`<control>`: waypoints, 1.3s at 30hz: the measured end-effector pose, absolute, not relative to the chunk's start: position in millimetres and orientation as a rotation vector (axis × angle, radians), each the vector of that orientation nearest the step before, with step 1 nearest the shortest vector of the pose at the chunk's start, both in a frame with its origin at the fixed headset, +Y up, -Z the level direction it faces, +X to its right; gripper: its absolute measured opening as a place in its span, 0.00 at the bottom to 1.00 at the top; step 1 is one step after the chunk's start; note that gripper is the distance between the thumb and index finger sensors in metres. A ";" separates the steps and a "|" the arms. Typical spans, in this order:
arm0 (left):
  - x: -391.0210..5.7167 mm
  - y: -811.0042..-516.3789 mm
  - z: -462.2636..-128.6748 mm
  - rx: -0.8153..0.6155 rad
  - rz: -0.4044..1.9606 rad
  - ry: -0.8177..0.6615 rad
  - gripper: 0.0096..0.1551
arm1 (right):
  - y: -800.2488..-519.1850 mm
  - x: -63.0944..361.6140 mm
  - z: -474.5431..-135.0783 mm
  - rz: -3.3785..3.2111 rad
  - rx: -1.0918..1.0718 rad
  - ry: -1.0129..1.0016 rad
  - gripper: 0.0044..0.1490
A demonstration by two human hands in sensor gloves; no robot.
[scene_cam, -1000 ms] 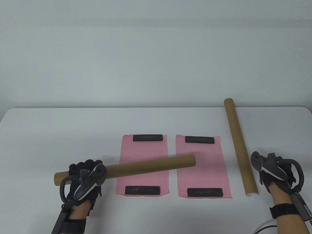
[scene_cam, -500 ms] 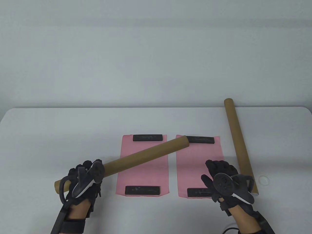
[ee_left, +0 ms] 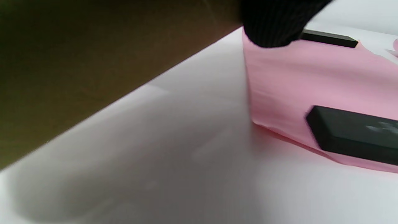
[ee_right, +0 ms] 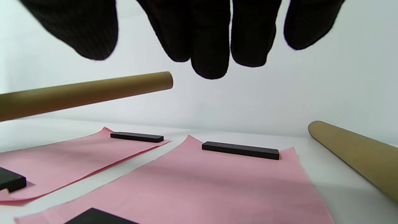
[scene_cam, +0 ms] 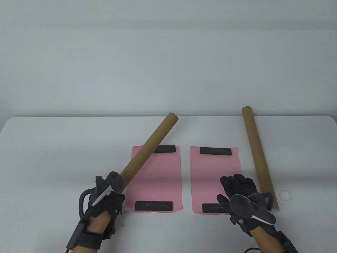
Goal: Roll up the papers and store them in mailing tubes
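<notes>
The left hand [scene_cam: 105, 197] has one mailing tube [scene_cam: 150, 146] gripped near its lower end, fingers wrapped round it. The tube pokes up and away at a slant, its far end hanging in the air over the back edge of the desk [scene_cam: 52, 147]. The right hand [scene_cam: 241, 192] holds nothing, fingers spread loosely just above the right pink paper [scene_cam: 216, 174].

So nothing is rolled yet. Both papers lie flat side by side, each pinned by a black bar top and bottom. The left pink paper [scene_cam: 158, 179] sits partly under the raised tube. The second tube [scene_cam: 259, 158] lies on the desk just right of the right paper, with what looks like a small clear cap [scene_cam: 285, 194] beside its near end.

What could go wrong here:

- That tube is long and held at one end only, so the far end swings a lot. If it dips, it probably clips the top bar [scene_cam: 164, 149] on the left paper and knocks it off, and the sheet may curl or slide.
- The right hand is close to the lower bar [scene_cam: 214, 208] of its paper. Pulling just one bar off could let that end spring up while the other stays pinned, which risks a crease.
- The resting tube is round and could roll if bumped, likely taking the cap with it.
- The sheets are thin, so a loose roll may not fit the tube mouth.
</notes>
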State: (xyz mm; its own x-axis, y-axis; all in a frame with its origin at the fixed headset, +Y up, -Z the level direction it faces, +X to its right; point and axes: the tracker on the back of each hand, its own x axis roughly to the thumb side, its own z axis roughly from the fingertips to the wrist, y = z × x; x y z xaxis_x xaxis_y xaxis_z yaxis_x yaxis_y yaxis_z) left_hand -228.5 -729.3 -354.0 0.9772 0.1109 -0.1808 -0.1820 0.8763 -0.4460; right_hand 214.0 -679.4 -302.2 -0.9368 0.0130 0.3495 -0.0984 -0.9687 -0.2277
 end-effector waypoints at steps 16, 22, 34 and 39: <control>-249.0 -741.6 -414.5 -0.569 0.109 0.539 0.55 | -686.7 210.6 -304.9 2.962 0.629 -0.249 0.46; -252.1 -747.4 -431.5 -0.610 0.122 0.603 0.55 | -687.4 212.5 -306.3 2.983 0.605 -0.245 0.46; -249.9 -758.4 -439.5 -0.588 0.064 0.601 0.55 | -688.8 212.1 -306.7 2.980 0.617 -0.209 0.46; -248.5 -761.1 -440.6 -0.572 0.025 0.592 0.55 | -690.0 211.3 -306.8 2.975 0.622 -0.189 0.46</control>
State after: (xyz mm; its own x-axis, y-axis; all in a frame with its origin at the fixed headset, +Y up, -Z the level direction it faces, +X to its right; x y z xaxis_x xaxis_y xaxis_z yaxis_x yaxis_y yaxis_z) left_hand -248.5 -761.1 -440.6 0.8343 -0.1371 -0.5340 -0.1825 0.8453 -0.5021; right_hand 211.3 -690.0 -306.8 -0.9120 0.0691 0.4044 -0.1197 -0.9877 -0.1011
